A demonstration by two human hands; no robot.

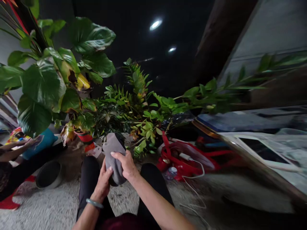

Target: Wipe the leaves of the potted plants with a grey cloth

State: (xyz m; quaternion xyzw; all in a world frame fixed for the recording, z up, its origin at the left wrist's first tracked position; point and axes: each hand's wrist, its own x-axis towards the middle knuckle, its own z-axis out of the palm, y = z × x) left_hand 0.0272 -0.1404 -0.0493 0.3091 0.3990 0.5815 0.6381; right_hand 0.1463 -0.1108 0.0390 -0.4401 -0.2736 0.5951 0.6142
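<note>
The person's left hand and right hand both close on a grey cloth, so each grip is shut on it. The cloth is held upright above the lap, between the person's legs in black trousers. A dark object shows at its top end, and dark material also shows at its lower end; what that is cannot be told.

The left forearm rises from the lower left with a pale green bangle at the wrist, and its fingers press against the cloth's lower left side. The right arm reaches in from the lower right, nearly level, with the wrist bent and the fingers draped over the cloth's upper right side.

Beneath the hands lies a speckled grey floor mat. Ahead of the cloth stand leafy potted plants, one in a red pot. To the right are a red bag, a small plastic bottle and a white cable. To the left sit a round grey basin and a teal cushion, and another person's hand reaches in at the left edge, well apart from the cloth.
</note>
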